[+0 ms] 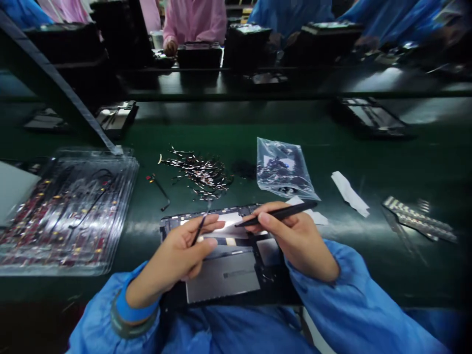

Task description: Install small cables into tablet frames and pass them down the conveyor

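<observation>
An open device (pixel 223 280) with a grey panel and dark frame lies at the bench's near edge, below both hands. Over its left part, my left hand (pixel 184 248) holds a thin dark cable (pixel 199 230) between fingers and thumb. My right hand (pixel 291 236) grips a black pen-like tool (pixel 283 213) over the device's upper right part; its thin tip points left. Beyond the device lies a pile of small black cables (pixel 202 172) with shiny ends. A separate cable (pixel 159 191) with a red end rests to the left of the pile.
Clear trays (pixel 70 211) of parts stand at left. A plastic bag (pixel 285 167), a white strip (pixel 349 193) and metallic strips (pixel 420 219) lie to the right. A slanted bar (pixel 66 88) crosses the upper left. Across the bench, people work beside dark stacks (pixel 247 46).
</observation>
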The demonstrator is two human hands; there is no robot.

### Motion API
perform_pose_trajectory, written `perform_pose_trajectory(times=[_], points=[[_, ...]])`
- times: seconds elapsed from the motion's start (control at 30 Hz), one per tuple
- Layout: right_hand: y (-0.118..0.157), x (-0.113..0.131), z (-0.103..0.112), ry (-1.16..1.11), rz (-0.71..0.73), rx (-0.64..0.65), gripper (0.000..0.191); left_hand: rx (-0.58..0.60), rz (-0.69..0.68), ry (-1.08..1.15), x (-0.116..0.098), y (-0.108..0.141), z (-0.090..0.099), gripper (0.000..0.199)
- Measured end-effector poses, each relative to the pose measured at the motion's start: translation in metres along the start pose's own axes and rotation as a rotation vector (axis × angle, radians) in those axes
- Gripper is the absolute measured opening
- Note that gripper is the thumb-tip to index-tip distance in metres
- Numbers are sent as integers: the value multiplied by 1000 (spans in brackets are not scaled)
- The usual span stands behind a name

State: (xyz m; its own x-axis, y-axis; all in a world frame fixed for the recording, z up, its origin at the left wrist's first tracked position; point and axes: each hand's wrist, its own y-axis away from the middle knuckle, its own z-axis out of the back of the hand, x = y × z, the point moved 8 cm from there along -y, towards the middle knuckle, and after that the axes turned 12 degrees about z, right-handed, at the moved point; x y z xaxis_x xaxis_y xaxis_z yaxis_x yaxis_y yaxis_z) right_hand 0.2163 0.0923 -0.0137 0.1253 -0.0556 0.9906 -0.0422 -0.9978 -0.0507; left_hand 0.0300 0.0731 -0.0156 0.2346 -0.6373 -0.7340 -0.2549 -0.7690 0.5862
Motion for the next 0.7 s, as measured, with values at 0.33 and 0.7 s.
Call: perform_pose_trajectory(times=[0.33, 0.7], points=[[3, -14, -34, -219, -204, 68, 25, 98, 58, 32, 9, -2, -6, 23], [8, -31, -42, -395, -345, 29, 26, 155, 118, -53, 12, -5, -6, 25]])
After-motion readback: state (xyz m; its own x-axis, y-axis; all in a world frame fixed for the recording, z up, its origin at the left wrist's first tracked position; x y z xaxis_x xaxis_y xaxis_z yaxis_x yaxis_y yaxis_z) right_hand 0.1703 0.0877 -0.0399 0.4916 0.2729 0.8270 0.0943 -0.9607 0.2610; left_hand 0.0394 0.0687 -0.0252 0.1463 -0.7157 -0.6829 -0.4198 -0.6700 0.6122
